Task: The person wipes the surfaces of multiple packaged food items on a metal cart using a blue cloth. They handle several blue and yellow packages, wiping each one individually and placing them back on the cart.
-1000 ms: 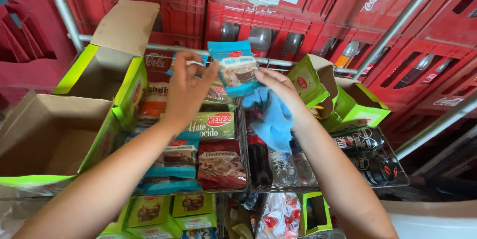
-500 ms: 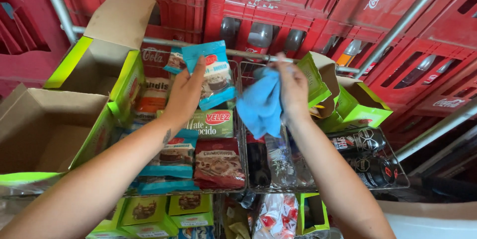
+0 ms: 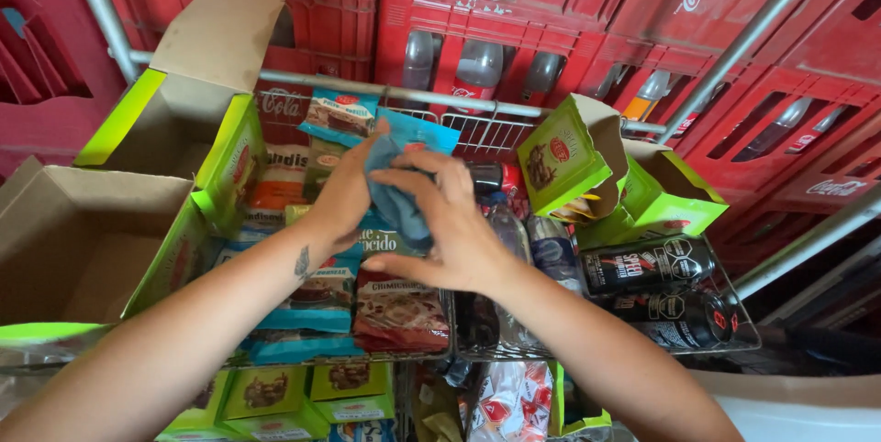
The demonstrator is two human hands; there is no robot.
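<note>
We wipe a blue snack packet [image 3: 418, 134] with a blue cloth [image 3: 395, 199].
Left hand [image 3: 344, 194] pinches the packet; right hand [image 3: 450, 226] presses the cloth on it; the packets below our grip lie shelved.

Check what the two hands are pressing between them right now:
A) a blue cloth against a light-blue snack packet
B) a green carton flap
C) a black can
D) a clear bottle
A: the left hand and right hand meet around a blue cloth laid on the light-blue snack packet; the black cans lie untouched in the wire basket.
</note>
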